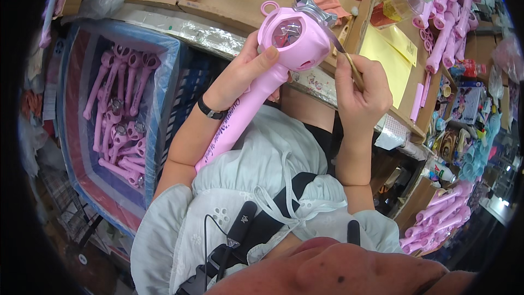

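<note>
Pink toy wand [267, 71] sits in my left hand [243, 74], held up over my lap just in front of the workbench edge [218, 41]; my fingers are wrapped tight around the neck below its round head, thumb pressed on the front. The head has a clear window with something red inside and a silver crown piece [312, 4] on top. My right hand [363, 95] is pinched shut on a thin brush [349, 60], its tip touching the right side of the wand's head. A black band [210, 110] circles my left wrist. To my left, a lined bin [158, 71] holds more pink wands [120, 114] lying in a heap. On the bench to my right lie yellow sheets [390, 54], a small bottle [398, 5] and stacked pink handles [445, 16].
</note>
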Motion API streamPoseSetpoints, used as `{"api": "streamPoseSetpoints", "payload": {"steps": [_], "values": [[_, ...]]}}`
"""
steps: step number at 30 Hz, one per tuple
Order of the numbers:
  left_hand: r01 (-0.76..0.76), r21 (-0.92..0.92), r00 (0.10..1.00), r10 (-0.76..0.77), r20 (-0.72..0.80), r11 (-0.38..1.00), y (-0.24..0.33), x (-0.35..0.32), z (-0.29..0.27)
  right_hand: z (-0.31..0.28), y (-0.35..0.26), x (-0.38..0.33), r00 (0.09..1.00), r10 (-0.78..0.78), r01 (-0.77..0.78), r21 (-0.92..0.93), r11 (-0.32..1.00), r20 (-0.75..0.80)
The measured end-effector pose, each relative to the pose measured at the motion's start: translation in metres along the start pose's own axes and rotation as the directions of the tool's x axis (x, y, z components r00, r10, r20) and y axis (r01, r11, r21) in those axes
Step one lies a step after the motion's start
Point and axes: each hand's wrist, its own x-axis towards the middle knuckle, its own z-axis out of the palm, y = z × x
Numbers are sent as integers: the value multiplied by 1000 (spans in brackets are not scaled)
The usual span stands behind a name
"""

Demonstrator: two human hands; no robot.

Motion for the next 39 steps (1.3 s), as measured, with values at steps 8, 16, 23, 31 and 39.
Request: {"api": "streamPoseSetpoints", "payload": {"steps": [8, 16, 23, 31, 39], "values": [[4, -5, 1000, -4, 5, 1000, 2, 0, 1, -3, -2, -2, 995, -98, 99, -18, 995, 9], [27, 2, 1000, -27, -5, 1000, 1, -1, -1, 4, -3, -12, 954, -292, 296, -48, 954, 74], [-25, 15, 999, 25, -20, 1000, -1, 0, -1, 7, 0, -10, 941, -333, 335, -42, 941, 53], [-9, 31, 998, 11, -59, 999, -1, 0, 4, 9, -2, -12, 941, -326, 330, -25, 944, 95], [1, 19, 998, 0, -69, 1000, -1, -1, 4, 10, -4, -8, 930, -357, 362, -41, 931, 93]]}}
